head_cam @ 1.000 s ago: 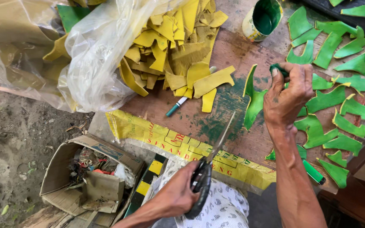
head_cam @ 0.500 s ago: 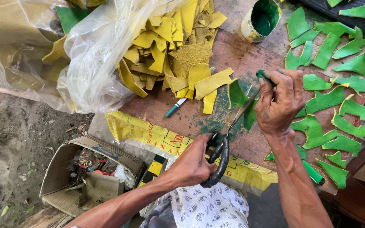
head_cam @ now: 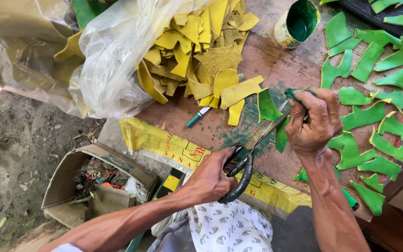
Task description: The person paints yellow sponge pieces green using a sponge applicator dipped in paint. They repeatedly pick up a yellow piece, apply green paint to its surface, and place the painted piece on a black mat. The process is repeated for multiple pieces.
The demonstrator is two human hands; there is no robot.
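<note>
On the table's near edge, left hand (head_cam: 211, 179) gripped scissors (head_cam: 248, 156), fingers closed through the handles, blades meeting the green piece (head_cam: 270, 109). Right hand (head_cam: 314, 122) pinched that piece taut. Best kept taut, short snips, fingertips off the blade line.

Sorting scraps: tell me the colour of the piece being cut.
Green piece, clearest in the head view.

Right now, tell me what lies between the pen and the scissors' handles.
In the head view, between the pen and the scissors there is only bare, green-stained wooden tabletop; the yellow printed sheet lies just below that stretch.
</note>
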